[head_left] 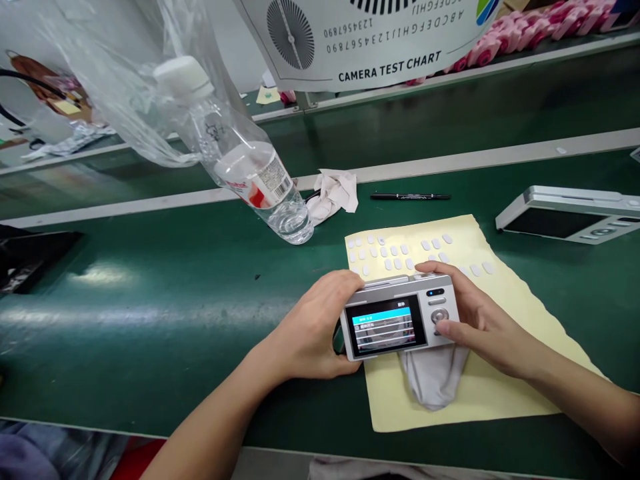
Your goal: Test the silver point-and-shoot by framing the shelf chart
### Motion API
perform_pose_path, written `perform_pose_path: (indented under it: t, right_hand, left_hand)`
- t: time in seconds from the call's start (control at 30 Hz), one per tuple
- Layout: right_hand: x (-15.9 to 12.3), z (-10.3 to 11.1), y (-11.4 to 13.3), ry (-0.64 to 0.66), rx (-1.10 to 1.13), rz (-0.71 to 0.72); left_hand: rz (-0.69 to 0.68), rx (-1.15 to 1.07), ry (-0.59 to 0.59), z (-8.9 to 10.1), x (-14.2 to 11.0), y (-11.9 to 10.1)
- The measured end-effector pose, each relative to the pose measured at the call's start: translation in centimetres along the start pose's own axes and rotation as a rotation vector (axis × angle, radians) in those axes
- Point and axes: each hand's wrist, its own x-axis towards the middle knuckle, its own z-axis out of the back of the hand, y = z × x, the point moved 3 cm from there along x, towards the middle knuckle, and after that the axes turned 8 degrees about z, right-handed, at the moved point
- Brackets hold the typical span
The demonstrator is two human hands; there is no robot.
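A silver digital camera (400,317) is held between both hands, its back facing me and its screen lit with a menu. My left hand (315,327) grips the left end, fingers on top and thumb below. On the right end is my right hand (480,320), its thumb at the round button pad and a finger along the top edge. Under the camera, a light grey cloth (435,380) lies on a yellow sheet (500,393). Several small white oval stickers (394,251) are on the upper part of that sheet.
A water bottle (260,180) stands behind, with crumpled white tissue (337,193) beside it. A black pen (410,197) lies near the ledge. Another silver camera (570,217) rests at right on the green bench (150,320). A camera test chart (390,47) hangs at the back.
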Motion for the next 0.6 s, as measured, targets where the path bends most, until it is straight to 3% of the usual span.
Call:
perform_pose_path:
  t: [0.43,0.6]
  right_hand:
    - [0.16,0.18,-0.51,-0.001,0.127,-0.017]
    - [0.03,0.21,-0.31,-0.033,0.072,-0.017]
  left_hand:
    - [-0.042,0.035,-0.062,-0.11,0.00,-0.47]
    - [-0.045,0.075,-0.116,-0.27,-0.06,-0.88]
